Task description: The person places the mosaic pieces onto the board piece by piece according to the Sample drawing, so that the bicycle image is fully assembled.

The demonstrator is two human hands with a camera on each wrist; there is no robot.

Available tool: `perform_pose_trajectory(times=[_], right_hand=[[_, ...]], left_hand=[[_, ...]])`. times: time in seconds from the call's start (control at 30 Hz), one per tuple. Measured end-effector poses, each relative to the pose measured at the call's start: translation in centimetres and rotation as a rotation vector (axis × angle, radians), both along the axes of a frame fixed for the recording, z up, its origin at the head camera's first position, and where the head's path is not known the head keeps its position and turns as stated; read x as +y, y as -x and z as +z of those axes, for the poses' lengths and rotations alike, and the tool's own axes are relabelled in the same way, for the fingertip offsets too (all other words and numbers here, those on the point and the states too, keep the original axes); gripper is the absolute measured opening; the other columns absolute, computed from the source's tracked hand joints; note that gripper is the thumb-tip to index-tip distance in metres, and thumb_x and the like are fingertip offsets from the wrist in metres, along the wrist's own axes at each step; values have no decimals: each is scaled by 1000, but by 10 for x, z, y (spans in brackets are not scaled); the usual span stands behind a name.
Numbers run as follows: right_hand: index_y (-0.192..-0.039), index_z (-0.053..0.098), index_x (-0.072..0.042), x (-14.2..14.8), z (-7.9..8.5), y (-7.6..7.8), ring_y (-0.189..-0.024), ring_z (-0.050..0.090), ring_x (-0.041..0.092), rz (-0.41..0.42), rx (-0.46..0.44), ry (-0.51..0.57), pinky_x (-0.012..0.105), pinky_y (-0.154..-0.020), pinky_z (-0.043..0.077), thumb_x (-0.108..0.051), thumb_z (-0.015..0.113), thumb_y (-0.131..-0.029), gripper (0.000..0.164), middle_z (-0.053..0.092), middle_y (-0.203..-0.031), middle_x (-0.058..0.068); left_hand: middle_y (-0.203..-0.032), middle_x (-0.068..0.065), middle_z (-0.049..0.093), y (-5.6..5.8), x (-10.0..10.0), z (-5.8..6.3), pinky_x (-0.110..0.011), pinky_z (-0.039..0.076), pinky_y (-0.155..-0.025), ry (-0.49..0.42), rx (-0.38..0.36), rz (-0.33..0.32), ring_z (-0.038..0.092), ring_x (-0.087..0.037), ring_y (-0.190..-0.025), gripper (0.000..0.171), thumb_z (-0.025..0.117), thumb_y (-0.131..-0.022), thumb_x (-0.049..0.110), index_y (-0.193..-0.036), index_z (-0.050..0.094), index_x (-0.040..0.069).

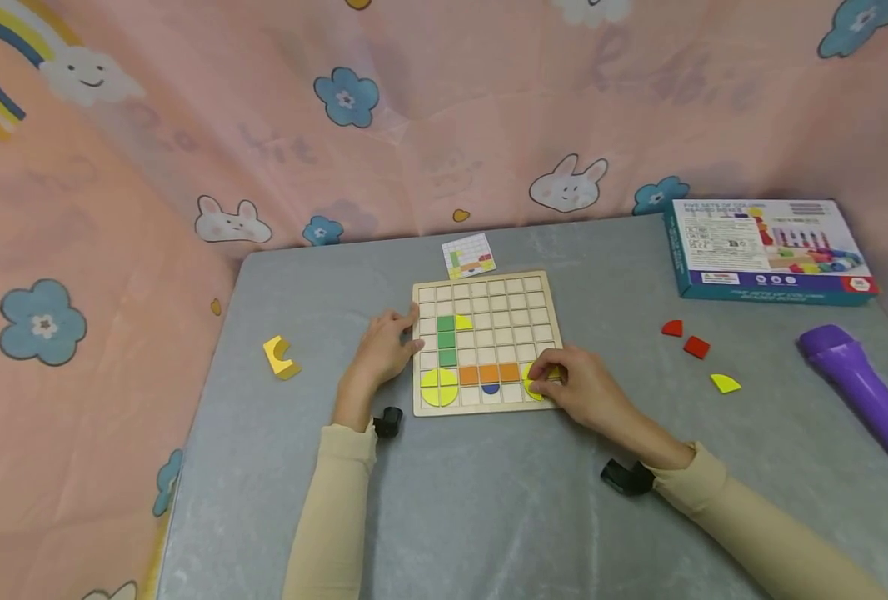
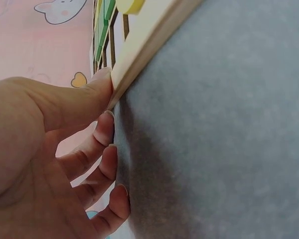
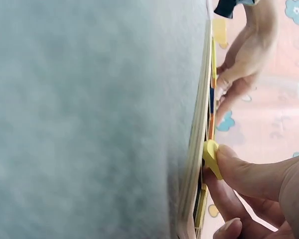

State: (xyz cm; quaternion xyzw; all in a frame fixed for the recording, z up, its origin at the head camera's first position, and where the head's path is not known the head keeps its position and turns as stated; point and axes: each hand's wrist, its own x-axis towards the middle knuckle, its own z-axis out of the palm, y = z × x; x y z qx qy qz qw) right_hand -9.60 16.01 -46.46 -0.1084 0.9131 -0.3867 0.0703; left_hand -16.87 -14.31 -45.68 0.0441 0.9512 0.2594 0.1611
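A wooden grid board (image 1: 516, 317) lies on the table. My left hand (image 1: 386, 346) rests at its left edge, with the thumb (image 2: 97, 94) against the wood and the other fingers relaxed beside it. Over the lower right corner, my right hand (image 1: 582, 387) pinches a yellow quarter-circle tile (image 3: 212, 158) between thumb and finger; it stands tilted at the board's surface. More yellow tiles there are partly hidden by the fingers. Green squares (image 1: 446, 340), orange squares (image 1: 489, 373), a blue half-circle (image 1: 491, 388) and a yellow circle of quarter tiles (image 1: 440, 387) lie on the grid.
Behind the board is a pattern card (image 1: 469, 255). To the right lie red tiles (image 1: 696, 347), a yellow quarter tile (image 1: 725, 383), a purple microphone-shaped object (image 1: 856, 375) and a toy box (image 1: 770, 250). A yellow arch block (image 1: 281, 358) sits at the left.
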Motion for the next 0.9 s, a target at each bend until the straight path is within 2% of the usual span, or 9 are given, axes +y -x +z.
perform_pose_trajectory(times=[0.2,0.33,0.5,0.63,0.9], right_hand=[[-93,77,-12,1,2,5,-84,53,20,27,7,-26,34,-75,41,-6,88,-86,14,67,-84,0],[-96,75,-10,0,2,9,-89,53,24,19,14,-58,37,-79,40,-5,91,-81,22,64,-84,2],[-97,74,-8,0,1,14,-94,50,28,-1,18,-108,40,-81,38,-9,96,-77,30,60,-92,8],[-102,73,-8,0,2,17,-99,49,29,9,-19,-130,40,-81,39,-13,97,-76,36,60,-97,10],[-114,70,-7,1,10,35,-109,46,33,71,-73,-229,42,-82,41,-20,100,-72,54,59,-110,15]], left_hand=[[-149,-20,51,0,-1,-1,-52,40,-112,-2,3,0,45,-36,-133,68,65,-107,26,-167,33,22],[-149,-20,51,0,-1,-1,-52,40,-112,-3,-1,1,45,-37,-132,69,65,-107,26,-167,33,21],[-148,-20,52,1,-2,-1,-52,40,-112,-6,1,2,45,-36,-132,68,65,-107,26,-167,33,21],[-149,-19,52,0,-2,-1,-53,40,-113,-4,3,3,45,-36,-134,68,65,-107,26,-167,34,21],[-147,-19,52,0,-1,1,-51,40,-112,4,3,6,45,-35,-130,68,66,-107,26,-167,34,21]])
